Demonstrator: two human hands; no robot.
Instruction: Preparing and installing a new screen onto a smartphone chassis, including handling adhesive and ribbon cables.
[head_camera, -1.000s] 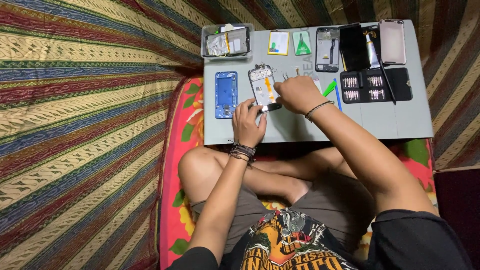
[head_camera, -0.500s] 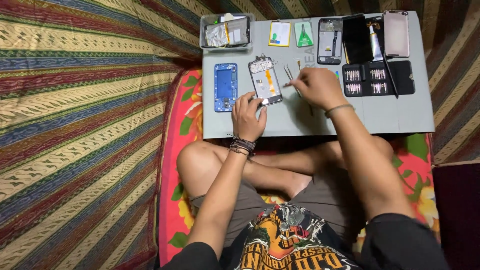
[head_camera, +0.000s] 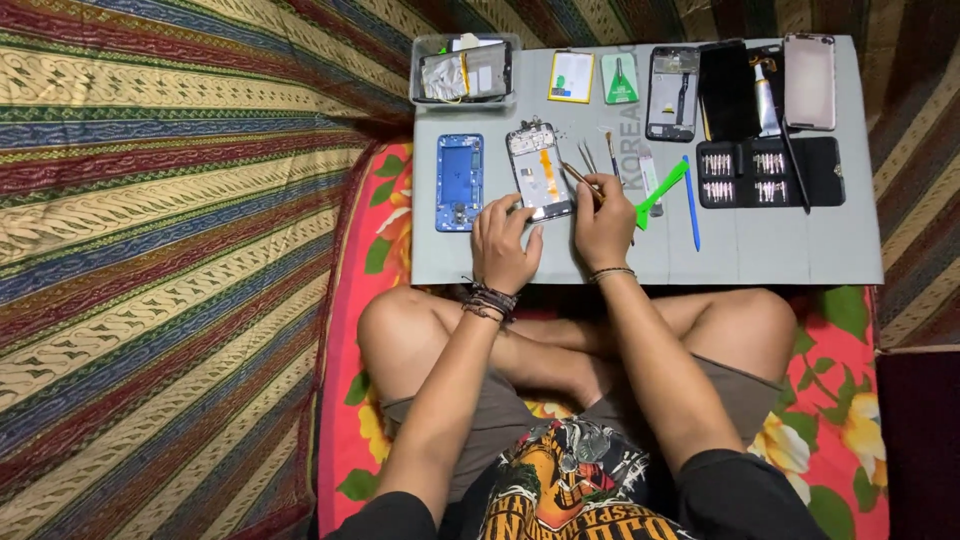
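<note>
Person sits cross-legged on a floral mat, grey surface across the knees.

Left hand: flat, fingers spread narrow, tips pressing the near edge of the opened phone. It steadies rather than grips. It held this spot a second ago too.

Right hand: fingers closed on a thin tool, seemingly tweezers, tip angled at the phone's right edge. Change: half a second ago this hand was farther right, at the loose tools beside the phone; now it is back close against the phone with the tool in it. The view has also shifted, so part of the apparent move is the camera's.

Reading: the pick-up looks done and work on the phone's inside is resuming. Whether the tip touches the board, I cannot tell.

The phone lies face-open near mid-surface, between a blue frame on the left and a green pry tool and blue stylus on the right. Far edge: clear tray of parts, more phone bodies. Black bit case to the right.
</note>
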